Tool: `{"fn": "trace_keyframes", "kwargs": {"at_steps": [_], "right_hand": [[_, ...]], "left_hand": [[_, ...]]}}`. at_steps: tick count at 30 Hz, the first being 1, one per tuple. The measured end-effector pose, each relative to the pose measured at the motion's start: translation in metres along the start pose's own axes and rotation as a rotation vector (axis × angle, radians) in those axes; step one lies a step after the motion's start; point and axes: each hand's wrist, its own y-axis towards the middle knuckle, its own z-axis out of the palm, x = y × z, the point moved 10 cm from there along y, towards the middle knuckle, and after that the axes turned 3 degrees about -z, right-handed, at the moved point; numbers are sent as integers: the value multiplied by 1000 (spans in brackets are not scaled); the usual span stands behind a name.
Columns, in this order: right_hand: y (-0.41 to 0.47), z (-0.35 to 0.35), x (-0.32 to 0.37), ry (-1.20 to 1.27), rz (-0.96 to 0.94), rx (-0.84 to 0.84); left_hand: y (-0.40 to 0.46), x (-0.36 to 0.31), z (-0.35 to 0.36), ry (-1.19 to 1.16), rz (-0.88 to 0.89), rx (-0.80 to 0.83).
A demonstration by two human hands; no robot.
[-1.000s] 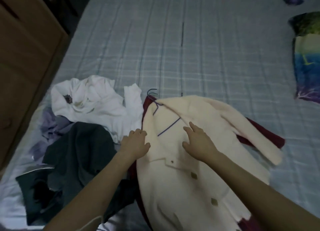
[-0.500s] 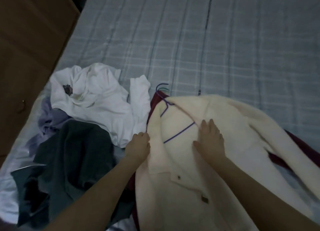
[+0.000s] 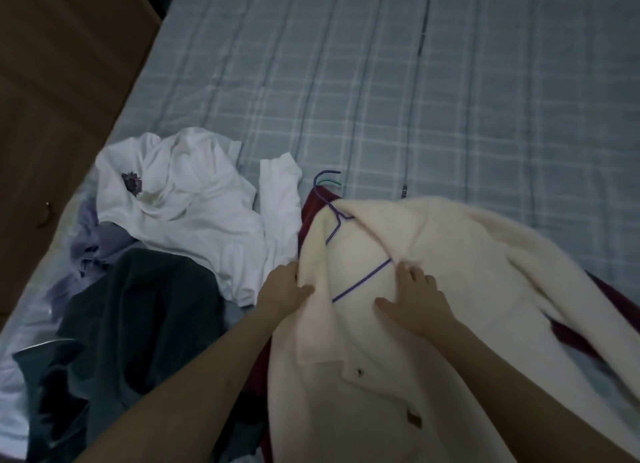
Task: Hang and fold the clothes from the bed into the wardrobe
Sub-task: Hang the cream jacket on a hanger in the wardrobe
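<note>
Head view: a cream fleece button-front jacket (image 3: 398, 341) lies face-up at the near edge of the bed with its grey-blue checked sheet (image 3: 398, 91), and everything else is placed from it. A thin purple wire hanger (image 3: 360, 282) sits inside the jacket's open neck, its hook poking out past the collar beside a second, teal hook (image 3: 330, 182). Under the jacket a dark red garment (image 3: 308, 213) shows at the collar side and beyond the far sleeve.

The left hand (image 3: 284, 289) pinches the jacket's left front edge, thumb over the cloth and fingers tucked behind it. The right hand (image 3: 415, 299) rests flat on the chest panel just right of the hanger bar, fingers spread and straight, gripping nothing.

The step in hand looks like seating the jacket on the hanger. To do it well, each hanger arm should run fully into a shoulder before any lift, and the lift should come from the purple hook alone (the teal hook seems to belong to the red garment beneath and could tangle with it).

Left of the jacket lie a crumpled white shirt with a dark flower print (image 3: 180, 199), a dark grey garment (image 3: 138, 317) and some lilac cloth (image 3: 86, 247), crowding that side. Beyond the collar the sheet lies flat. The brown wooden wardrobe (image 3: 59, 91) stands past the pile, close to the bed's edge.
</note>
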Motion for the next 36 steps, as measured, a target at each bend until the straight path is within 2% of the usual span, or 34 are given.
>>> {"fn": "trace_keyframes", "kwargs": {"at_steps": [2, 4, 6, 9, 11, 13, 15, 18, 20, 22, 26, 27, 29, 33, 36], "right_hand": [[-1, -2, -1, 8, 33, 42], [-11, -9, 9, -6, 58, 12], [-28, -26, 32, 41, 19, -124], [-66, -60, 73, 259, -118, -382], [-88, -72, 88, 418, -151, -420], [-103, -74, 89, 537, -74, -371], [-121, -74, 83, 552, 44, -344], [-152, -76, 66, 484, 193, -360], [-171, -70, 47, 499, 275, -347], [-186, -60, 32, 480, 295, -330], [-213, -35, 18, 456, 343, -332], [-223, -35, 13, 443, 368, -348], [-244, -44, 3, 353, 382, -385], [-296, -77, -18, 194, 341, -474], [-343, -90, -27, 150, 329, -548]], "left_hand": [[-2, -7, -3, -18, 26, 19], [-9, -14, -6, -58, 41, 41], [-18, -25, -13, -79, 71, 55], [-47, -53, -22, -136, 156, 78], [-72, -73, -22, -224, 214, 81], [-98, -89, -23, -318, 258, 34], [-125, -103, -19, -358, 314, 3], [-170, -119, 5, -441, 404, 178], [-194, -118, 26, -374, 487, 332], [-211, -109, 44, -197, 566, 464], [-237, -103, 53, 214, 732, 559], [-241, -102, 52, 335, 774, 548], [-236, -103, 33, 424, 802, 461], [-223, -137, -24, 384, 862, 125], [-245, -185, -49, 312, 951, -22]]}}
